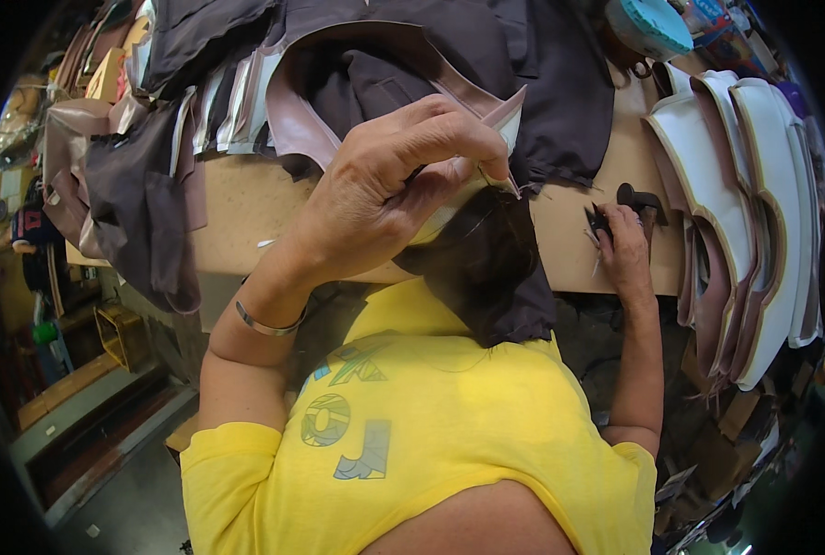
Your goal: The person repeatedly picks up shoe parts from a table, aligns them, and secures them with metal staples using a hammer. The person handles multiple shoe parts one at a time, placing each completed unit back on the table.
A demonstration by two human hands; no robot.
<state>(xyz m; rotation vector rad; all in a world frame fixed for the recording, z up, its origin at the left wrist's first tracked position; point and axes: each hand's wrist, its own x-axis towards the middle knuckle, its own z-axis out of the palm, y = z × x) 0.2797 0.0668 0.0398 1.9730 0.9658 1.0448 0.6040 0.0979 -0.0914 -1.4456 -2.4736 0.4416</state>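
Note:
My left hand (403, 176) is raised over the table's front edge, thumb and fingers pinched on the edge of a pink leather piece (297, 116). Its dark brown cloth lining (491, 264) hangs down in front of my yellow shirt. A fine dark thread seems to run near the fingertips. On the table to the right, my right hand (627, 254) is curled round small black-handled snips (597, 220), partly hidden by the fingers. Close beside that hand lies a hammer (642, 197) with a dark head.
Dark lining cloth and pink pieces (144, 185) overhang the brown table (246, 208) at left. A stack of white and pink curved leather pieces (755, 213) hangs over the right edge. A light-blue round container (653, 28) stands at the back right. A yellow crate (121, 335) sits lower left.

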